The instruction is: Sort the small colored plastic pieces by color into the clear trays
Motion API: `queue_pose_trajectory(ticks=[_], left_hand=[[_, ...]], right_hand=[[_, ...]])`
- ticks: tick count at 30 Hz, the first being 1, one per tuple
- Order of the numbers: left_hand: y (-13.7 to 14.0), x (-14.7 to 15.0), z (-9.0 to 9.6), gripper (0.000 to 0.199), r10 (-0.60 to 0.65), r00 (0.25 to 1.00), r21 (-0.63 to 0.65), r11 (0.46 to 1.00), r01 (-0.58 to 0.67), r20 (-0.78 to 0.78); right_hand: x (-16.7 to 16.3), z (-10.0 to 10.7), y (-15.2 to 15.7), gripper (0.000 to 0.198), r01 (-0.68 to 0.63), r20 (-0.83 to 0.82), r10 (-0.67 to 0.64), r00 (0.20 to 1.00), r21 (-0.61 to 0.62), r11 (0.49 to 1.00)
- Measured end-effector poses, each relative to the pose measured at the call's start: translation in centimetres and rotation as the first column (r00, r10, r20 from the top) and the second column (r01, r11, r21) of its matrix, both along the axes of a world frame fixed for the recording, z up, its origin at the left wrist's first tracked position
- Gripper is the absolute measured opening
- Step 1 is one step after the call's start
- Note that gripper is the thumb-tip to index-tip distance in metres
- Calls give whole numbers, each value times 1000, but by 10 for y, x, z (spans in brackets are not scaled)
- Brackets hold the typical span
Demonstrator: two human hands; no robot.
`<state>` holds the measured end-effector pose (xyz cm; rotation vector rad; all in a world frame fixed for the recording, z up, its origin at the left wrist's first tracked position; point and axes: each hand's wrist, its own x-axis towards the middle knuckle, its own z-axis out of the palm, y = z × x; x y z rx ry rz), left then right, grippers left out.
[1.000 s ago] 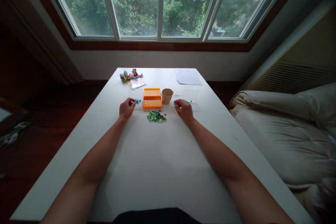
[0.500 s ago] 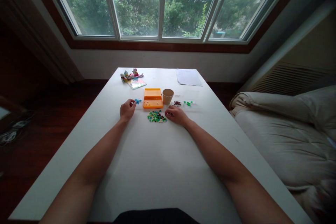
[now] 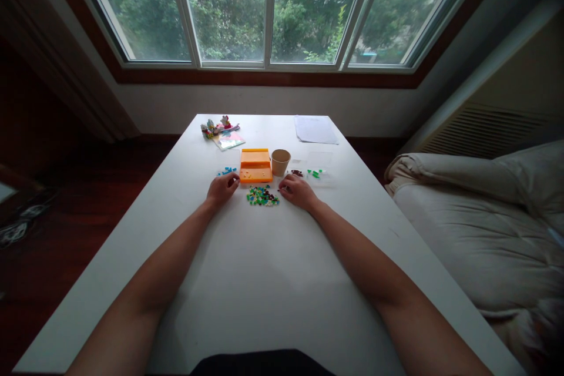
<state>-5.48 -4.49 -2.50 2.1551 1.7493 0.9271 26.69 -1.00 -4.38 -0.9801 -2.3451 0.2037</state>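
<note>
A pile of small multicoloured plastic building pieces lies on the white table, green, blue, yellow, white and dark brown. My left hand is just left of the pile, near the orange box's front left corner. Its fingers are curled together, and anything between them is too small to make out. At the pile's right edge rests my right hand, thumb and finger pinched, with a tiny dark piece showing at the fingertips. Blue pieces lie in a clear tray behind my left hand. Brown pieces and green pieces sit in clear trays behind my right hand.
An orange open box with a few small pieces in it stands behind the pile, beside a brown paper cup. Small figures and a card lie at the back left. White papers are at the back right.
My left hand has moved right, away from the blue pieces and toward the pile, and its fingers now point inward. My right hand has stayed almost in place at the pile's edge.
</note>
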Motion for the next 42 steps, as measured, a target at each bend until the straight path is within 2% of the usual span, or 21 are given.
queue_pose_trajectory(ticks=[6,11,15,18,24,30,33,38,42], left_hand=[[-1,1,0,24,-17,1000,0,1000,17,-4],[-3,3,2,24,-40,999,13,999,40,-28],[-5,7,2,23,-64,994,26,997,66,-85],[-7,10,2,22,-102,987,19,994,105,-124],[-10,16,3,27,-161,971,-16,987,161,-178],[-10,21,1,35,-187,948,-30,982,186,-257],[-10,22,0,34,-186,941,-49,982,180,-284],[-10,21,-1,32,-179,938,-56,984,170,-296],[-10,21,-2,33,-191,936,-50,982,184,-295]], right_hand=[[-1,0,0,7,-23,-3,23,1000,-5,1000],[-2,1,-2,7,80,-135,-87,987,-57,995],[1,1,0,9,139,-316,-173,933,-127,982],[5,3,5,15,175,-406,-205,890,-112,978],[11,3,10,26,324,-469,-335,817,-107,940],[14,0,13,38,411,-494,-451,743,-193,891],[13,1,11,36,392,-491,-432,756,-188,900],[7,5,5,27,306,-447,-321,835,-107,946],[3,7,2,25,256,-409,-266,873,-80,963]])
